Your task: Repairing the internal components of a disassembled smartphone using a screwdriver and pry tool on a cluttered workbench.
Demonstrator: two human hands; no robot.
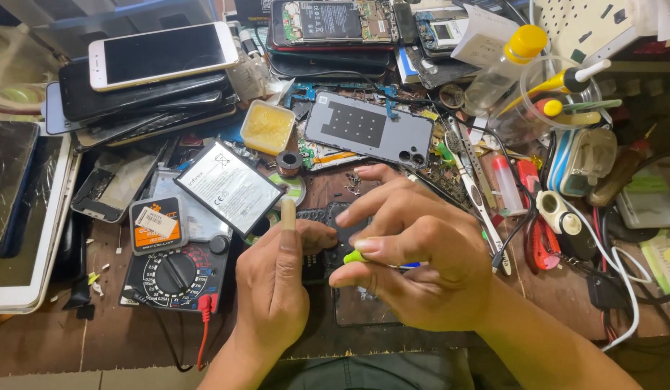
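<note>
1. Brown, worn wooden bench (559, 303) crowded with stacked glossy phones (150, 79) and a black dial multimeter (177, 274).
2. Right hand (414, 267) pinches a lime-green-handled tool (355, 256) above the small dark phone part (327, 220).
3. Left hand (277, 289) steadies that part, forefinger raised.

Your cluttered wooden bench (132, 339) holds a black multimeter (174, 273) at left, a stack of phones (147, 79) behind it, a flat battery (228, 187), a grey phone back cover (369, 128) and a yellow-capped bottle (505, 63).

Multimeter (174, 271) and battery (230, 186) crowd left; bare wood (559, 303) lies right.
</note>
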